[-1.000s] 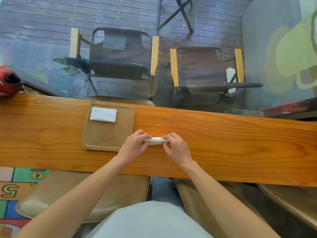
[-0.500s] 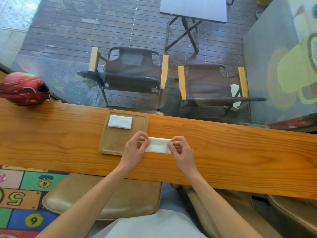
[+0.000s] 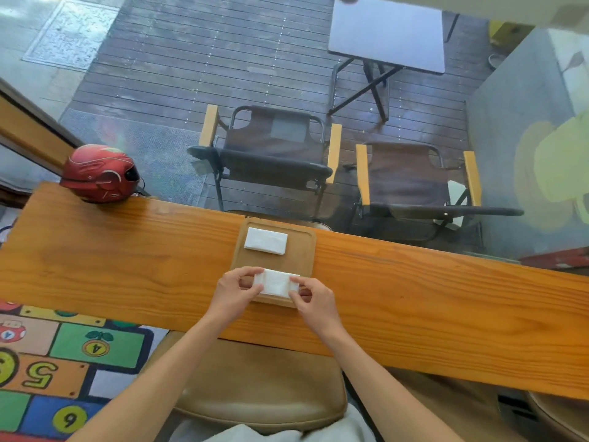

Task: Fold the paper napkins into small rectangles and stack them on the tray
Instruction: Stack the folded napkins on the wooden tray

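Running left to right across the view is the long wooden counter (image 3: 414, 301), and the wooden tray (image 3: 306, 250) is sitting on it straight ahead of the person. One folded napkin (image 3: 266, 240) is already lying flat at the tray's far end, slightly askew. Over the tray's near edge both hands are holding a second folded napkin (image 3: 276, 282) level: the left hand (image 3: 234, 293) is pinching its left end between thumb and curled fingers, and the right hand (image 3: 314, 299) is pinching its right end the same way. Whether the napkin's underside is touching the tray cannot be told.

To stack it well, the person is best carrying it forward with both ends kept level, so the layers are not springing open. Lining its long edges up with the napkin below before lowering is worth doing, then releasing both pinches together so neither end is dragging the stack sideways.
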